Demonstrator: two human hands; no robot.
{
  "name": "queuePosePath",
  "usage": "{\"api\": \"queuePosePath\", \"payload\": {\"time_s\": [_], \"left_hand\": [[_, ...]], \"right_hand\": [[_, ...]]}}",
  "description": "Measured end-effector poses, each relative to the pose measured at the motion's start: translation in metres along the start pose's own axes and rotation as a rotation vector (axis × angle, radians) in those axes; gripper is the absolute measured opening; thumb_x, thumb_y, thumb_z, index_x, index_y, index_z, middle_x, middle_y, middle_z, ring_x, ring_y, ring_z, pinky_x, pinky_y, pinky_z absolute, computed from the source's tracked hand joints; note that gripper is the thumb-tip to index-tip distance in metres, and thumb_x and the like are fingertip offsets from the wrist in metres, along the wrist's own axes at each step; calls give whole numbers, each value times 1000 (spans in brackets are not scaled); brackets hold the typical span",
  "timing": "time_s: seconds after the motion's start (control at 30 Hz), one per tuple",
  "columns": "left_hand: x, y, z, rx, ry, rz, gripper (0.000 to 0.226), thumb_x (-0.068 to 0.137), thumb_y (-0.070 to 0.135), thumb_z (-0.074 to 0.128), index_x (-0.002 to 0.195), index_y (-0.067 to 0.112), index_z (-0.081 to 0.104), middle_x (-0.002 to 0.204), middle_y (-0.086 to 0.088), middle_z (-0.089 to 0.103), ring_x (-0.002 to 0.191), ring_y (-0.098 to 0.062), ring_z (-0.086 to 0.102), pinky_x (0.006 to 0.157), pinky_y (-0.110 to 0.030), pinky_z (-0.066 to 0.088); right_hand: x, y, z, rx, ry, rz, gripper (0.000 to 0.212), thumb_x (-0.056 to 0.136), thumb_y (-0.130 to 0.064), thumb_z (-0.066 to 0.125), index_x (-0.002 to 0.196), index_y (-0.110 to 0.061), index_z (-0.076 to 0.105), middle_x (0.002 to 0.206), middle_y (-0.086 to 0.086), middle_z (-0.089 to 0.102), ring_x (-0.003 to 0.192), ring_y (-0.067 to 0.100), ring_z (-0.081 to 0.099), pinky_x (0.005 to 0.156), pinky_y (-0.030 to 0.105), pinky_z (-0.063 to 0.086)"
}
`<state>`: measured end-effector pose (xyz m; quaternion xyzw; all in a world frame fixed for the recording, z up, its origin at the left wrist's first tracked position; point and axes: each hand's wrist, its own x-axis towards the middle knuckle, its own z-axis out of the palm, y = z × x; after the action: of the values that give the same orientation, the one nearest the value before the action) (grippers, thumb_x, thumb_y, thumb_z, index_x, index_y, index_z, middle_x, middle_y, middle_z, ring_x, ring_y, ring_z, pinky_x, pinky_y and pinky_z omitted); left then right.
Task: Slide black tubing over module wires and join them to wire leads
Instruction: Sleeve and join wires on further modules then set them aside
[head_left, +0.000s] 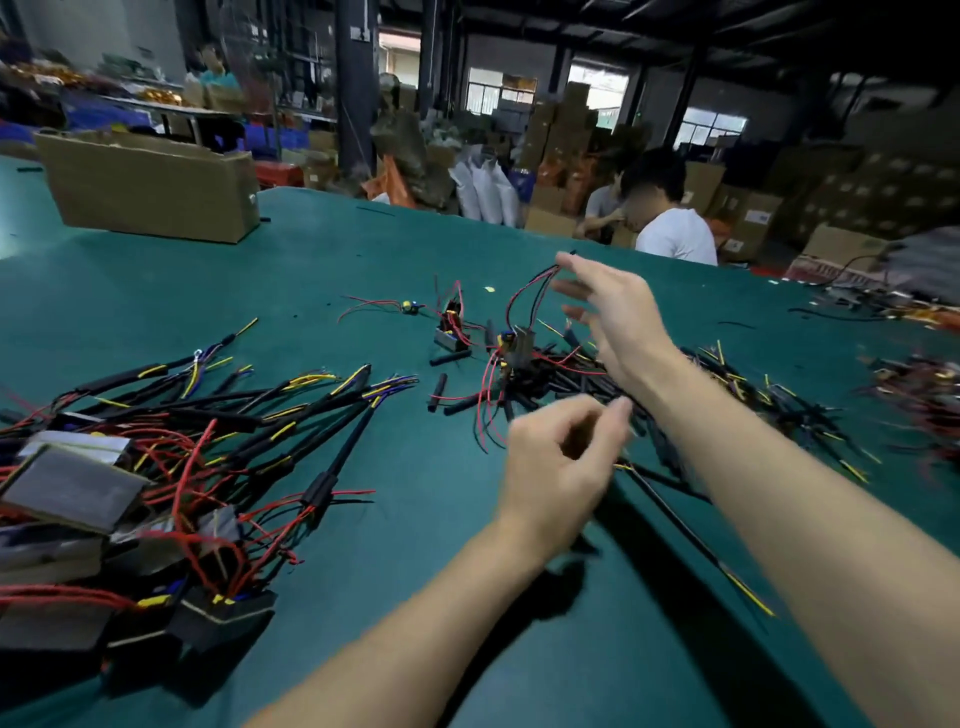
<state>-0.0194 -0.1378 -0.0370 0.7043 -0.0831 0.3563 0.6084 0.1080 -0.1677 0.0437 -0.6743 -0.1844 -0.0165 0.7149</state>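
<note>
My right hand (615, 322) is raised over the green table (322, 260). Its thumb and forefinger pinch the tips of a small module's red and black wires (524, 291), with the other fingers spread. The module (519, 345) dangles below, just above a heap of short black tubing (566, 382). Nearer to me, my left hand (556, 467) has curled fingers, thumb meeting forefinger. A long black wire lead (680, 519) with yellow ends comes out from under that hand toward the lower right. The image is blurred, so the exact grip is unclear.
Finished modules with sleeved leads (156, 467) are heaped at the left. Two loose modules (452, 325) (410, 306) lie mid-table. More leads (789, 410) spread to the right. A cardboard box (150, 187) stands far left. A person (672, 228) sits across the table.
</note>
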Motion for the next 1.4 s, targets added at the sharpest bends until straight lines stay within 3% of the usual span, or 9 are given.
{"api": "queuePosePath", "payload": {"time_s": [0.1, 0.23, 0.4, 0.5, 0.63, 0.87, 1.07, 1.23, 1.4], "left_hand": [[12, 9, -12, 60, 276, 148, 14, 93, 14, 51, 94, 11, 65, 90, -3, 63, 85, -16, 58, 76, -23, 43], [27, 16, -25, 170, 357, 129, 25, 93, 16, 50, 118, 11, 55, 114, -5, 57, 108, -19, 53, 97, -30, 41], [31, 18, -30, 19, 188, -44, 24, 100, 26, 47, 93, 11, 65, 72, -8, 66, 58, -16, 57, 59, -27, 47], [32, 9, -31, 43, 52, -169, 31, 100, 22, 47, 82, 3, 64, 56, -2, 55, 45, -14, 47, 47, -23, 39], [33, 0, -38, 157, -27, -219, 34, 98, 21, 49, 65, 14, 58, 48, 2, 48, 42, -12, 43, 46, -20, 35], [32, -10, -48, 386, -251, -556, 28, 94, 21, 45, 78, 12, 67, 48, -4, 61, 40, -18, 58, 45, -26, 47], [34, -9, -53, 676, -514, -415, 20, 94, 30, 49, 89, 19, 64, 67, -3, 69, 54, -16, 63, 55, -25, 46], [36, -3, -57, 159, -727, -833, 51, 89, 66, 40, 104, 22, 61, 81, -15, 70, 58, -19, 64, 58, -28, 54], [36, -2, -59, -159, -779, -1047, 41, 97, 50, 36, 110, 15, 52, 79, -17, 72, 63, -33, 70, 50, -29, 55]], "right_hand": [[-30, -17, -8, 82, -47, -81, 20, 97, -11, 49, 103, -7, 67, 104, 5, 67, 93, 15, 61, 77, 24, 44], [-64, -42, -13, 329, -167, -137, 23, 97, -9, 45, 103, -1, 66, 101, 8, 68, 90, 16, 64, 77, 22, 49], [-88, -31, -22, 277, -156, -85, 22, 97, -9, 47, 103, -9, 68, 106, 3, 70, 93, 14, 63, 84, 25, 46], [-94, -6, -35, 198, -37, -50, 22, 95, -7, 52, 109, -20, 64, 99, 2, 71, 83, 12, 63, 73, 19, 48], [-98, 27, -54, 108, 87, 10, 18, 93, -9, 58, 107, -18, 64, 85, 2, 72, 69, 10, 65, 67, 21, 46], [-101, 55, -57, 67, 34, 117, 7, 89, -13, 65, 91, -16, 70, 72, -2, 71, 64, 9, 63, 63, 19, 46], [-100, 59, -58, 16, 53, 80, 6, 86, -5, 66, 83, -10, 67, 66, -2, 69, 57, 6, 61, 56, 12, 45], [-103, 60, -59, -66, 22, 54, 11, 86, -4, 67, 78, -11, 66, 64, -2, 67, 53, 4, 57, 56, 12, 45], [-108, 57, -55, -93, -74, -47, 12, 85, -3, 67, 76, -12, 67, 61, -6, 65, 53, 4, 54, 56, 13, 44]]}}
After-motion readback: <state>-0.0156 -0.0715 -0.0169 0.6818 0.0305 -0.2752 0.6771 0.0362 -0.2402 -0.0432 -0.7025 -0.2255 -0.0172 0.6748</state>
